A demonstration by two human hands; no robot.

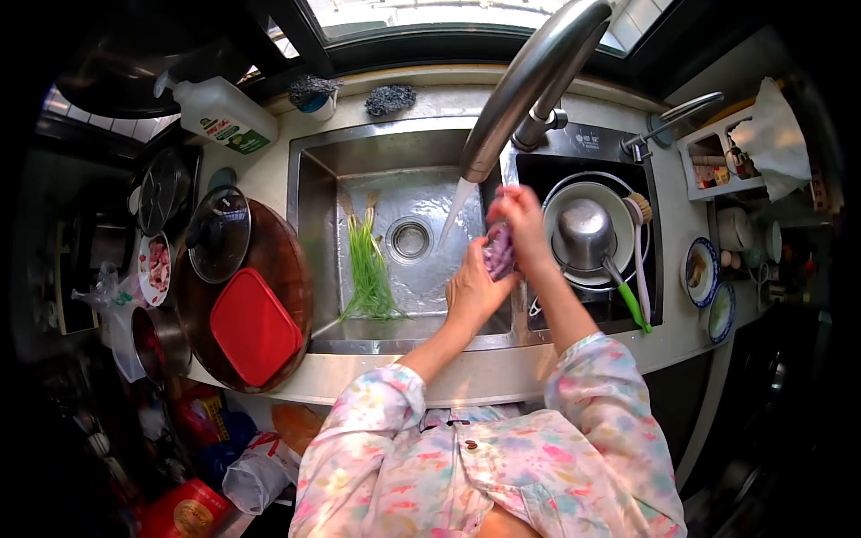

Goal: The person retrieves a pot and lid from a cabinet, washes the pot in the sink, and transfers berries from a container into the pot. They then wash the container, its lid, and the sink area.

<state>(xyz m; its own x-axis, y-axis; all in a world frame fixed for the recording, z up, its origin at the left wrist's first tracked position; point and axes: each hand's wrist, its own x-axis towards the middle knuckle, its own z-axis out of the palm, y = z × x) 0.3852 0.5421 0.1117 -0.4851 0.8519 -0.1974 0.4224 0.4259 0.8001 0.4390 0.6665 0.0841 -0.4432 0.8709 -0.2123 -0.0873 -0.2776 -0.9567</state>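
My left hand (477, 289) is wrapped round a purple, streaked item (498, 251), perhaps a vegetable, over the right part of the steel sink (314, 215). Just above it, my right hand (520, 215) is closed at the item's upper end; its fingertips are blurred and what they pinch is too small to make out. Water (456, 208) runs from the big faucet (511, 99) into the basin, left of both hands. A bunch of green stalks (366, 269) lies in the basin, left of the drain (411, 239).
A metal pot (585, 235) and a green-handled brush (632, 305) are in the right basin. On the left, a red lid (256, 329) and a glass lid (218, 235) lie on a round wooden board (291, 260). A white bottle (224, 114) stands behind.
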